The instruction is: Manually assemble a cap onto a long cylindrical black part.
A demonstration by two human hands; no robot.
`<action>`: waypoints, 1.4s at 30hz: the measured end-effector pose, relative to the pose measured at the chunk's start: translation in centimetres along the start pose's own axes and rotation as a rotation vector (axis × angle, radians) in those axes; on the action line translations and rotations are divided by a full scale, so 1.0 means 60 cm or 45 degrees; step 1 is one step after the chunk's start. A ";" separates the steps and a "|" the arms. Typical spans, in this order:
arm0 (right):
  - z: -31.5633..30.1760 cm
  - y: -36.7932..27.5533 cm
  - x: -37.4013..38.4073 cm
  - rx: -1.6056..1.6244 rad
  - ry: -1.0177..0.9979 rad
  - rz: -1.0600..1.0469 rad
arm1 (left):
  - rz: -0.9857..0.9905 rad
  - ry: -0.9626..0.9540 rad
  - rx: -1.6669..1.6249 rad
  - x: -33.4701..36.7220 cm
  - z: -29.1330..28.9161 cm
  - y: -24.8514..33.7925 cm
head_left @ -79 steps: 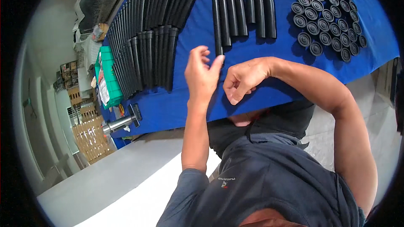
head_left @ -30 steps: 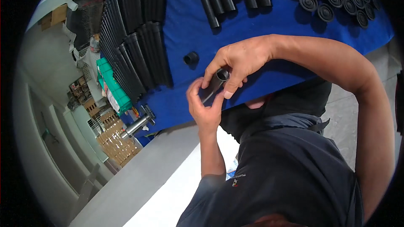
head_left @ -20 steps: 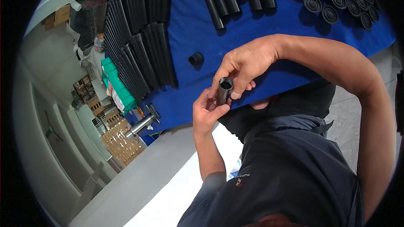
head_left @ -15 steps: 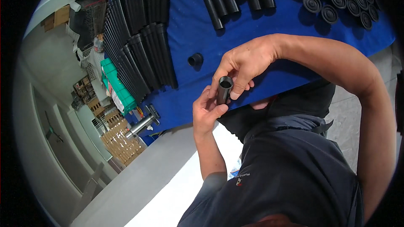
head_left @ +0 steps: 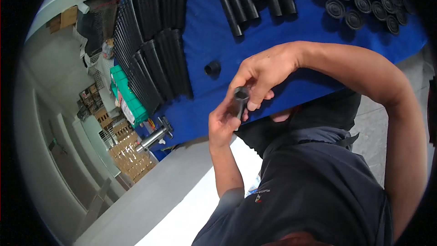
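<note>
Both hands meet on a black tube [head_left: 240,102], whose open end faces up. My left hand [head_left: 224,120] wraps its lower part, the thumb lying along the near side. From the right, my right hand [head_left: 264,75] closes its fingers and thumb round the tube's upper part. The far end of the tube is hidden by the hands. A short black ring-shaped piece [head_left: 212,68] sits on the blue cloth just left of the right hand, apart from both hands.
Rows of long black tubes [head_left: 159,59] lie at the left; several more tubes [head_left: 255,0] lie at the far middle. Round black caps [head_left: 353,18] cluster at the far right. A green crate [head_left: 127,93] and a metal cylindrical tool [head_left: 154,137] are by the table's left edge.
The tube's open end has tilted slightly and shifted a little to the left within my hands. Both hands keep their hold; the surroundings have shifted slightly in the view.
</note>
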State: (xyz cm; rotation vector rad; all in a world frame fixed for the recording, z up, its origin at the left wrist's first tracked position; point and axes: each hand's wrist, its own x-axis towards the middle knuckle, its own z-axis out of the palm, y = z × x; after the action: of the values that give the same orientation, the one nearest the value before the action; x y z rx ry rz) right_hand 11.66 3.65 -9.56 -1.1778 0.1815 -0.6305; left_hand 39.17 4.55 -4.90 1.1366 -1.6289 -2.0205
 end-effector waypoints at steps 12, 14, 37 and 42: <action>0.010 -0.002 0.016 -0.198 0.223 0.001 | 0.221 0.548 -0.947 -0.002 0.032 -0.015; 0.011 -0.002 0.002 -0.232 0.370 0.076 | -0.142 0.484 -0.645 0.001 0.037 -0.008; 0.003 0.001 0.002 0.069 -0.140 0.035 | -0.113 -0.035 0.004 -0.012 0.024 0.025; 0.003 0.003 0.001 0.086 -0.141 0.029 | -0.082 -0.016 -0.094 -0.014 0.026 0.017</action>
State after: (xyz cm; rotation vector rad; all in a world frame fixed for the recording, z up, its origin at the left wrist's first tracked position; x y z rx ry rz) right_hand 11.87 3.80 -9.64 -1.1406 0.0791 -0.5459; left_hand 38.30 5.87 -3.59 1.1666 -1.5283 -2.1133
